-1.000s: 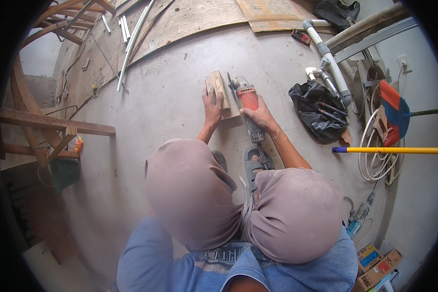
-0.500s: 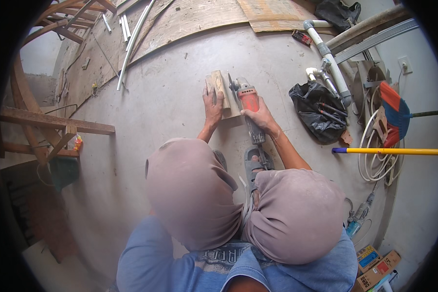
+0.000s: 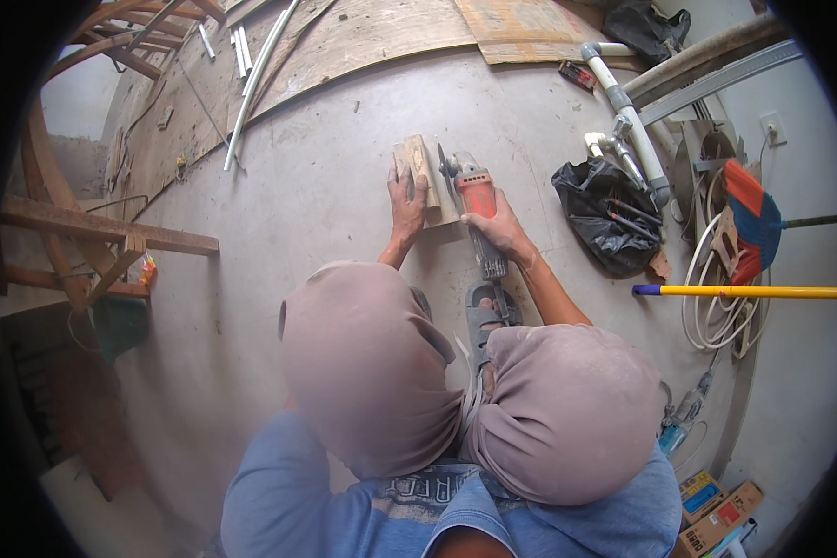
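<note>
My left hand (image 3: pixel 406 206) grips a short wooden block (image 3: pixel 419 166) from its left side, fingers laid along it. The block rests on a flat piece of wood (image 3: pixel 447 215) on the floor. Wrapped around the body of a red and grey angle grinder (image 3: pixel 476 192) is my right hand (image 3: pixel 499 226). The grinder's disc (image 3: pixel 444 166) stands edge-on just right of the block. I cannot tell whether the disc touches the wood or is spinning. Below the grinder's rear end is my sandalled foot (image 3: pixel 483 312).
At right lie a black plastic bag (image 3: pixel 604 214) with tools, grey and white pipes (image 3: pixel 634 126), a broom (image 3: pixel 753 223), a yellow pole (image 3: pixel 744 291) and coiled cable (image 3: pixel 702 321). A wooden trestle (image 3: pixel 112 230) stands left. Plywood sheets (image 3: pixel 363 46) cover the far floor.
The angle grinder and my right hand have shifted very slightly toward me. My left hand stays on the wooden block.
</note>
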A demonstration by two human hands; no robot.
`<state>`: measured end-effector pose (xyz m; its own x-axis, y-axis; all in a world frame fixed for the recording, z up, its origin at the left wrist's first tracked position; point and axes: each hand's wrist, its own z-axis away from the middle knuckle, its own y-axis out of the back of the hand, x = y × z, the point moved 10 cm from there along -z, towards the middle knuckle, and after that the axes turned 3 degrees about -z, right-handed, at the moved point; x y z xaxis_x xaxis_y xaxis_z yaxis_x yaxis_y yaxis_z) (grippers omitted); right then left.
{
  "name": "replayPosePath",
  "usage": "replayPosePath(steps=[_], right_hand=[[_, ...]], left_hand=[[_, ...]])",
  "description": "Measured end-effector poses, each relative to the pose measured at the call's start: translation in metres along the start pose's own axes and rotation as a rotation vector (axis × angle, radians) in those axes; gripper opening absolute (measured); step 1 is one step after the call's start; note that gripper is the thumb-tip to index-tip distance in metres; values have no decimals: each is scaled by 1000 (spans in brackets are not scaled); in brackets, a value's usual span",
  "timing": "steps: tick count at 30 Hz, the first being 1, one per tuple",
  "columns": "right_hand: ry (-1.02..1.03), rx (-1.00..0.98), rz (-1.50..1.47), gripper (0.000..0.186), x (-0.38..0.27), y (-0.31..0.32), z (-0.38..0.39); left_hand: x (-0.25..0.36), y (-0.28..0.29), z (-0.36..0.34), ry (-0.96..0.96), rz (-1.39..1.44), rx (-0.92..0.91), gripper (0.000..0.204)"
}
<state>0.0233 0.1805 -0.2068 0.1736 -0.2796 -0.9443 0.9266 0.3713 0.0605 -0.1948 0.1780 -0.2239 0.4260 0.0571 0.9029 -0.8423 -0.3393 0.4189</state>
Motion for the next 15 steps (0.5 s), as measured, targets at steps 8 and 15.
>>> replayPosePath(steps=[8, 15], right_hand=[[-22, 7, -49, 77, 2, 5, 3], [-21, -7, -48, 73, 2, -6, 1]], left_hand=[[4, -10, -2, 18, 44, 1, 72], [1, 3, 0, -5, 65, 27, 71]])
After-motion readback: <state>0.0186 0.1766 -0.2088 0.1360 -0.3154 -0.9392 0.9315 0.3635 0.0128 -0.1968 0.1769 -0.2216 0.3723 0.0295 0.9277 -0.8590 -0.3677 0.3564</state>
